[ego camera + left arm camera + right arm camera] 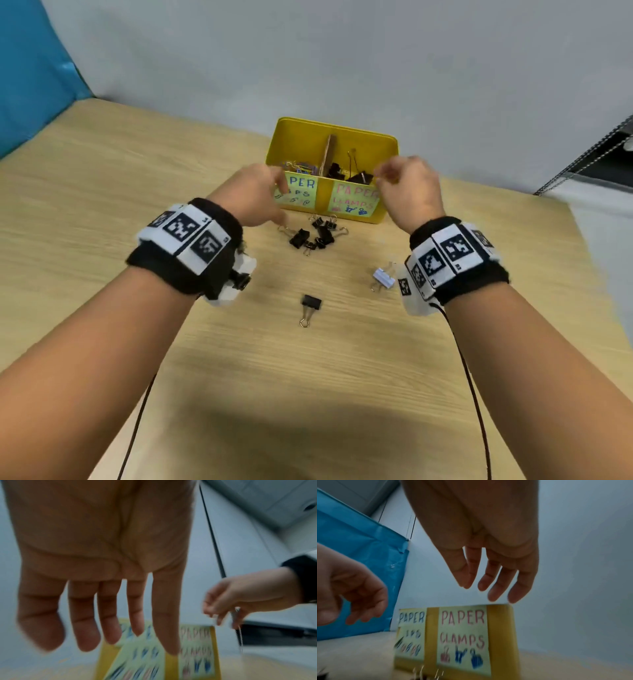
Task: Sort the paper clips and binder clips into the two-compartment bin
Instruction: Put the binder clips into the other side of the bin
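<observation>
The yellow two-compartment bin (390,147) stands at the table's far side, with coloured paper clips (299,168) in its left half and black binder clips (356,176) in its right half. Its front labels read PAPER CLIPS and PAPER CLAMPS (462,628). My left hand (279,202) hovers in front of the left label, fingers straight and empty in the left wrist view (109,635). My right hand (383,180) hangs over the right compartment's front edge, fingers relaxed and empty (488,588). A pile of black binder clips (315,234) lies just before the bin.
A single black binder clip (310,306) lies nearer me, mid-table. A pale lilac binder clip (383,278) lies beside my right wrist. A blue sheet (30,68) covers the wall at the far left, and blind cords (582,154) hang at the right.
</observation>
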{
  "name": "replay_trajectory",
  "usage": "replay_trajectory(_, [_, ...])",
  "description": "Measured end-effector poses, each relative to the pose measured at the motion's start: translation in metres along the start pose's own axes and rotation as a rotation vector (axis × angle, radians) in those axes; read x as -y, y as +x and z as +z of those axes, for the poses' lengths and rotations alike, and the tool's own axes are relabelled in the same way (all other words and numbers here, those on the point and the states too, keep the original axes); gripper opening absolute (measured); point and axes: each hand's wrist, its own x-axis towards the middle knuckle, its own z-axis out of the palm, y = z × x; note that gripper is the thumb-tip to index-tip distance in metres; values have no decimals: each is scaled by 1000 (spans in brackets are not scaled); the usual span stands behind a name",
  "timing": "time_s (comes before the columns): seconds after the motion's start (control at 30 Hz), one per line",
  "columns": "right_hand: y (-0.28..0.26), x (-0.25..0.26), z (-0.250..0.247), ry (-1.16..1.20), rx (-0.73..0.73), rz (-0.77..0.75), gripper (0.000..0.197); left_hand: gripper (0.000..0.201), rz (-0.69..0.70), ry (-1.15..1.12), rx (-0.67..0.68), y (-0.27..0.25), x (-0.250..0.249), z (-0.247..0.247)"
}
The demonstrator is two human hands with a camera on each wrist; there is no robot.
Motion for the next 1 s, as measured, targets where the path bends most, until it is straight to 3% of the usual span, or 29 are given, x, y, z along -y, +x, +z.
replay_trajectory(0.1, [-41,-12,9,-67,275,91,31,63,-146,124,92,-17,32,12])
replay_trajectory(0.2, [-73,-14,17,-170,636,163,67,81,-189,207,156,-24,47,24])
replay_trajectory(0.27, [-86,-9,21,-315,756,120,83,82,-215,234,205,-24,53,29])
replay_trajectory(0.37, [-100,5,35,-374,758,55,90,65,-203,356,219,-20,63,39])
replay_trajectory(0.47, [-109,15,56,-378,725,16,88,60,-225,330,181,-21,69,43])
replay_trajectory(0.73, [-117,25,80,-261,610,-219,25,44,-119,154,-39,-20,85,36])
replay_trajectory(1.0, [-108,-1,64,-77,544,-137,12,36,-41,11,-154,-29,74,44])
